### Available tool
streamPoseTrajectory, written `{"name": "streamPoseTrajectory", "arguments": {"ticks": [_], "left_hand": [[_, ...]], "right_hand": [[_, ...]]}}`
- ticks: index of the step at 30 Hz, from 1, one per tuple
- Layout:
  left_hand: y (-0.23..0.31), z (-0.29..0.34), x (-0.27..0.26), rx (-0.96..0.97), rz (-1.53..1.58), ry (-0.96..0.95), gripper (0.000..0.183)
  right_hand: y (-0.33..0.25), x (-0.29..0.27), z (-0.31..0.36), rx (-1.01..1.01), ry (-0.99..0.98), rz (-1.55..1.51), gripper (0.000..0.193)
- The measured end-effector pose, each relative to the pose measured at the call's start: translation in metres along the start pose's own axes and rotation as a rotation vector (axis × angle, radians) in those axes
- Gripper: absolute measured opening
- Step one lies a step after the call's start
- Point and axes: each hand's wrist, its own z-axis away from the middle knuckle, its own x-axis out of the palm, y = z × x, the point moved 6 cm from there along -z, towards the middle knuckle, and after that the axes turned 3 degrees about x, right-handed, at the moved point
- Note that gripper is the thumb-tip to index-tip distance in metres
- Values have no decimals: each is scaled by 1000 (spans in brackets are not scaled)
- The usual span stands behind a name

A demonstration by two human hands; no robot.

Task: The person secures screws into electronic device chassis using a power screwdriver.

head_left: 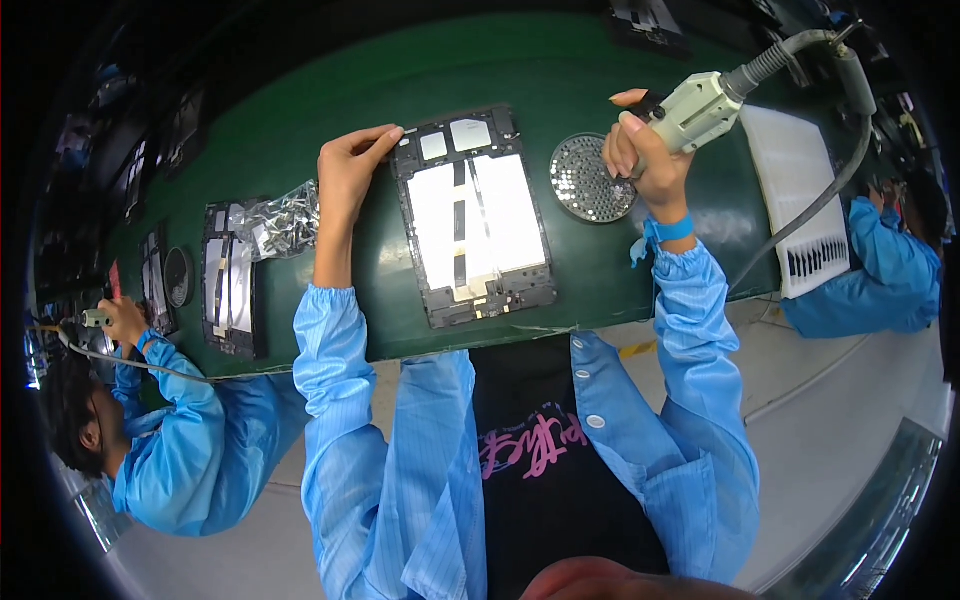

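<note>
An opened tablet [512, 215] with a black frame and silvery battery panels lies on the green bench in front of me. At its far left corner, the thumb and fingers of my left hand [352, 160] are pinched together on the edge. My right hand [655, 170] is wrapped round a pale electric screwdriver [690, 112], whose cable runs off to the right. Its tip points down toward a round dish of small screws [580, 178], partly behind my fingers; whether the tip touches a screw I cannot tell.
A clear bag of small parts [285, 222] lies left of my left forearm, overlapping another opened tablet [228, 290]. A white slotted tray [800, 200] stands at the right under the screwdriver cable [825, 195]. Co-workers in blue sit at left [190, 470] and right [875, 270].
</note>
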Motion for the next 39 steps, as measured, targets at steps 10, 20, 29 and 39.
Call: {"name": "streamPoseTrajectory", "arguments": {"ticks": [10, 20, 29, 39], "left_hand": [[-7, 1, 2, 77, 32, -14, 26], [8, 26, 1, 200, -18, 6, 23], [3, 37, -14, 261, 94, 32, 21], [-14, 9, -3, 258, 164, -88, 19]], "right_hand": [[2, -2, 4, 8, -25, 120, 27], [18, 29, -9, 47, 2, 46, 20], [50, 129, -51, 127, -70, 34, 11], [93, 193, -78, 243, -161, -21, 11]]}}
